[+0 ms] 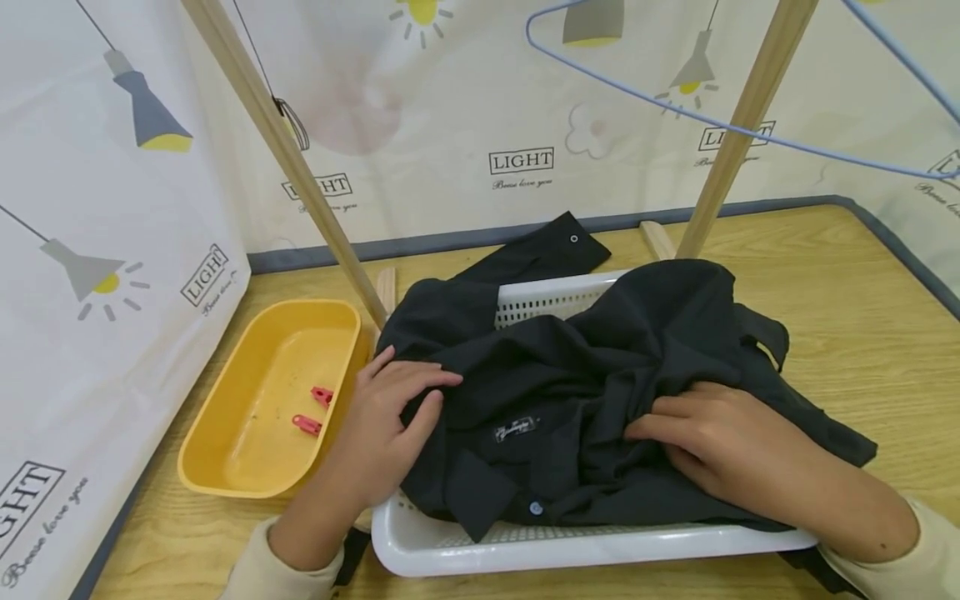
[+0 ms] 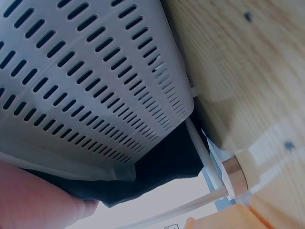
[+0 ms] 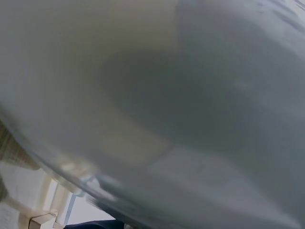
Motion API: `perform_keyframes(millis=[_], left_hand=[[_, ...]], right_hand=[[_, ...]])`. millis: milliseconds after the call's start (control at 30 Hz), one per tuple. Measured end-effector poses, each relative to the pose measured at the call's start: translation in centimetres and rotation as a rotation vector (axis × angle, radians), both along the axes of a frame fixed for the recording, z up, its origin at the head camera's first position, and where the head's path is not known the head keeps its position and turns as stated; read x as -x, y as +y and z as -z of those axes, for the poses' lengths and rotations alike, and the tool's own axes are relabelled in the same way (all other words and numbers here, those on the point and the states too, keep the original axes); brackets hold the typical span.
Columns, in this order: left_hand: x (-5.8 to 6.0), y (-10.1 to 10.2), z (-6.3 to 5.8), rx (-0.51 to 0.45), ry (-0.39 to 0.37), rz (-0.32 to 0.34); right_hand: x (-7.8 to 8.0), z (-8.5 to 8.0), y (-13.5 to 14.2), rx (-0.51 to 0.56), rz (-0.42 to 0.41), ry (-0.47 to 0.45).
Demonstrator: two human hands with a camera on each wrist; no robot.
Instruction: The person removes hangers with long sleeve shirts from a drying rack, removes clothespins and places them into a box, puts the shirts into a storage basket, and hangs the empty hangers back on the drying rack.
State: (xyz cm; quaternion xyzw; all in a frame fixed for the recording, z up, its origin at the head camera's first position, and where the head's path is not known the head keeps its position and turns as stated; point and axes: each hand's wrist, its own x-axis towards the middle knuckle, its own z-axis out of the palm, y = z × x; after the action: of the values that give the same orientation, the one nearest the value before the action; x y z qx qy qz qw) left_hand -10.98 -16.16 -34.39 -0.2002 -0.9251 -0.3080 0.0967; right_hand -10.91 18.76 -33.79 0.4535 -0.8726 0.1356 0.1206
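Observation:
A black shirt (image 1: pixel 517 375) with a label inside the collar and a pale button lies bunched in a white slotted basket (image 1: pixel 600 550), partly spilling over its sides. My left hand (image 1: pixel 393 417) rests on the shirt at the basket's left side, fingers loosely spread. In the left wrist view part of the hand (image 2: pixel 38 200) shows beside the black cloth, under the basket wall (image 2: pixel 86 95). At the right, my right hand (image 1: pixel 712 433) holds a fold of the shirt between curled fingers; some fingertips are hidden in the cloth. The right wrist view is mostly a blurred pale surface.
A yellow tub (image 1: pixel 262 400) with two red clothespins (image 1: pixel 307 425) stands left of the basket. Two wooden posts (image 1: pixel 300 167) rise behind it. A blue wire hanger (image 1: pixel 637 87) hangs at upper right. A printed cloth (image 1: pixel 450 192) walls the wooden table.

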Motion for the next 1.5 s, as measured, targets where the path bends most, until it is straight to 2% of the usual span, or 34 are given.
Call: perform_keyframes(millis=[267,467,700,933,1033,1133,1200,1333,1400,1500], left_hand=[[0.0,0.0,0.1,0.003,-0.002,-0.009],[0.0,0.1,0.2,-0.008,0.005,-0.021],[-0.1,0.0,0.4,-0.008,-0.007,-0.029],[-0.2,0.0,0.4,0.001,-0.013,-0.026],[-0.1,0.2,0.4,0.005,-0.010,-0.028],[-0.1,0.3,0.4,0.002,-0.009,-0.029],[-0.2,0.3,0.4,0.001,-0.012,-0.029],[-0.2,0.3,0.4,-0.004,-0.011,-0.030],[-0.2,0.3,0.3,-0.008,-0.008,-0.031],[-0.1,0.3,0.3,-0.009,-0.008,-0.029]], right_hand=[[0.7,0.2,0.1,0.051,-0.028,0.044],[1.3,0.0,0.3,0.036,-0.007,0.025],[1.0,0.0,0.0,0.012,0.009,-0.007],[0.5,-0.6,0.3,0.116,-0.022,0.008],[0.2,-1.2,0.6,0.166,0.000,0.022],[0.0,-1.9,1.0,0.201,0.076,0.035],[0.2,-2.2,1.2,0.233,0.138,0.081],[0.7,-2.3,1.7,0.240,0.292,0.124],[0.9,-2.2,1.9,0.216,0.358,0.097],[1.0,-1.9,2.1,0.152,0.447,-0.017]])
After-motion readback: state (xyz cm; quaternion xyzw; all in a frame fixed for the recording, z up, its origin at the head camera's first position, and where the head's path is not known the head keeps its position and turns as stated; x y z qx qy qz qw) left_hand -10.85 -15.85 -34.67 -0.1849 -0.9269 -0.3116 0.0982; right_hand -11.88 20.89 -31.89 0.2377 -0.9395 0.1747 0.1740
